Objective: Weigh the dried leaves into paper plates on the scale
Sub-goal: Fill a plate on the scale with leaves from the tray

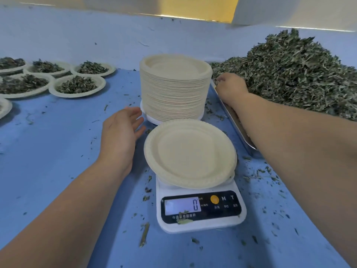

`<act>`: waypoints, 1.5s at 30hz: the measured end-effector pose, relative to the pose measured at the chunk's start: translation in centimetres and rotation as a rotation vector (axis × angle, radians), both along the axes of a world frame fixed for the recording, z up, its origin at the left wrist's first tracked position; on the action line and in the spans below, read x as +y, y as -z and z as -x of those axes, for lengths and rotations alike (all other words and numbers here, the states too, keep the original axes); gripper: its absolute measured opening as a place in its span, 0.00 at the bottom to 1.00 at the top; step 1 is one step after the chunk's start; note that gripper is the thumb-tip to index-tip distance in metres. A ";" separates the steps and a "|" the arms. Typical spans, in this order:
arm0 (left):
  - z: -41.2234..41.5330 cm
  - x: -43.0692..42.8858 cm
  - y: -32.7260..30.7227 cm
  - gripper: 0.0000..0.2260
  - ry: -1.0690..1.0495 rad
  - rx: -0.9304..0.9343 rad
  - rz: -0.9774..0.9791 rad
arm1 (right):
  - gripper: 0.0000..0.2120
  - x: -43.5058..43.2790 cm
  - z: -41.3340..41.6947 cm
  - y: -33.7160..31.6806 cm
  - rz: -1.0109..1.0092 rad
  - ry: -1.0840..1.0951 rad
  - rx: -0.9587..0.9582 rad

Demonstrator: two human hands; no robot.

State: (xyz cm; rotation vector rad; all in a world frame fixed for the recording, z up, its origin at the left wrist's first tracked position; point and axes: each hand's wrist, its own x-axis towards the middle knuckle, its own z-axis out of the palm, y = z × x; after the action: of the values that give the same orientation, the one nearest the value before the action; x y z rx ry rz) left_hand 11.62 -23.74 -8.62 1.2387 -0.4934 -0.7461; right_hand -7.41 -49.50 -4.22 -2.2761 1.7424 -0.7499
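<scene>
While the scale (201, 213) read 0, an empty paper plate (190, 153) sat on its platform. Left hand (120, 132) hovered just left of the plate, fingers straight, loosely spread, holding nothing. Right hand (230, 87) lay at the edge of the dried leaves (293, 74) heaped on a metal tray (234, 120), fingers curled down into them; whether they pinched any could not be told. Plate stack (174, 88) stood behind the scale.

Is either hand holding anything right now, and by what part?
Left hand holds nothing, open beside the empty plate. Right hand curls its fingers into the dried leaves at the pile's edge; grip unclear.
</scene>
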 end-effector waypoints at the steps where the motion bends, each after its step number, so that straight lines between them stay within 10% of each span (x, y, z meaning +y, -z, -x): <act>1: 0.0 -0.1 0.0 0.10 -0.002 0.005 -0.003 | 0.17 -0.6 0.1 -0.1 0.013 0.006 0.018; 17: -0.1 -0.5 0.4 0.12 -0.009 -0.009 0.000 | 0.14 -0.5 2.0 -1.3 -0.304 -0.091 0.566; 24: 0.0 -0.5 0.4 0.10 0.003 0.020 0.003 | 0.16 -0.2 5.7 -3.5 0.404 0.166 0.633; 31: 0.0 -0.6 0.4 0.11 0.016 -0.006 -0.003 | 0.45 -1.7 11.8 -4.8 -0.016 0.428 0.719; 41: 0.0 -0.5 0.5 0.12 0.059 -0.098 0.016 | 0.24 1.1 9.4 -3.4 -0.059 0.239 0.716; 45: -0.1 -0.5 0.5 0.12 0.060 -0.088 0.016 | 0.30 2.9 8.0 -4.4 -0.229 0.063 0.755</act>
State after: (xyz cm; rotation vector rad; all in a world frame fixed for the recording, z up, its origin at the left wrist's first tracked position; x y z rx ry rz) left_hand 11.75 -24.23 -9.10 1.2505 -0.6099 -0.7387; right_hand -15.45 -46.55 0.14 -2.5104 2.0360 0.3623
